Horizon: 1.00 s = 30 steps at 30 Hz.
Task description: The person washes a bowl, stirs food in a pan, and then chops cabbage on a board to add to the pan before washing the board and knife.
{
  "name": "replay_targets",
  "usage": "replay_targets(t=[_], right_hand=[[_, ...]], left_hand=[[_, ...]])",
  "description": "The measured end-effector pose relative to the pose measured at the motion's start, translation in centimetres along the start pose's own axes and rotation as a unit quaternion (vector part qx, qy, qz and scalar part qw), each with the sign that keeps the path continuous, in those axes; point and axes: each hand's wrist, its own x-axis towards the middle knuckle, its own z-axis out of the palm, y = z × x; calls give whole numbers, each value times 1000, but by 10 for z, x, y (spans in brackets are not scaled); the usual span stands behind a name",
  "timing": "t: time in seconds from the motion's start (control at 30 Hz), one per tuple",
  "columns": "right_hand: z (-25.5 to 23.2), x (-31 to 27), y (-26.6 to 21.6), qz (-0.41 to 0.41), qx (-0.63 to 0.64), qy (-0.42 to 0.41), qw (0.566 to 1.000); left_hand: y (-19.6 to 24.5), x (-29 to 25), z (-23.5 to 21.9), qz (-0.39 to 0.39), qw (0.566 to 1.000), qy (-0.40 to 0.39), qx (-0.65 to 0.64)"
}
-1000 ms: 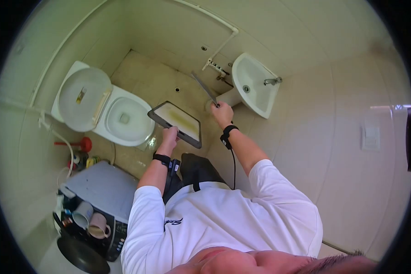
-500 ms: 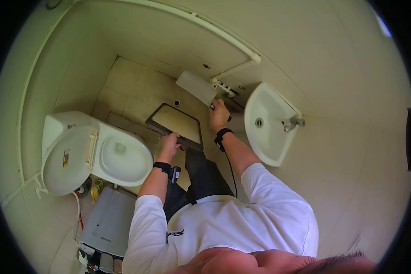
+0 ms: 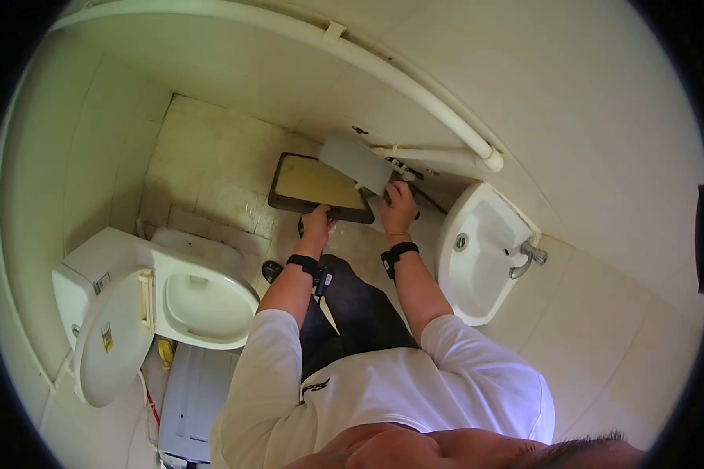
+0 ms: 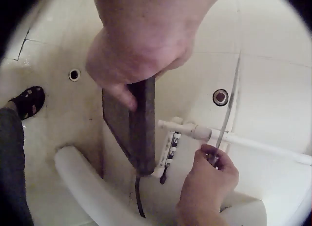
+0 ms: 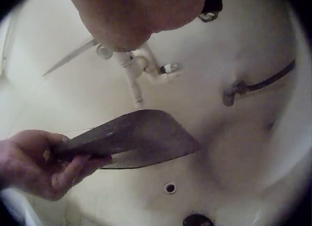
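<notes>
In the head view my left hand grips the near edge of a dark-rimmed rectangular board with a pale yellowish face. My right hand holds a cleaver by its handle; its broad grey blade overlaps the board's right part. The left wrist view shows the board tilted up in my left hand, apart from the edge-on blade above my right hand. In the right wrist view, fingers of my left hand wrap round the board.
A toilet with raised lid stands at the left, a grey lidded appliance or box below it. At the right a corner sink has a tap. White pipes run along the wall; a floor drain shows.
The head view has tilted, shifting toilet and sink downward in it. Both hands and the board have shifted right in view. The cleaver has turned from edge-on to broadside, and now overlaps the board.
</notes>
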Motion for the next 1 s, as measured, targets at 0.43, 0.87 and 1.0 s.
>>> replay_targets(t=[0.43,0.87,1.0], right_hand=[[0,-45,14,105,35,66,992],[-40,-107,15,53,77,-18,995],[-53,-133,24,103,73,-61,990]], left_hand=[[-68,90,50,-24,1000,9,4],[-214,201,-28,101,986,-127,-47],[-168,128,-53,72,994,-43,68]])
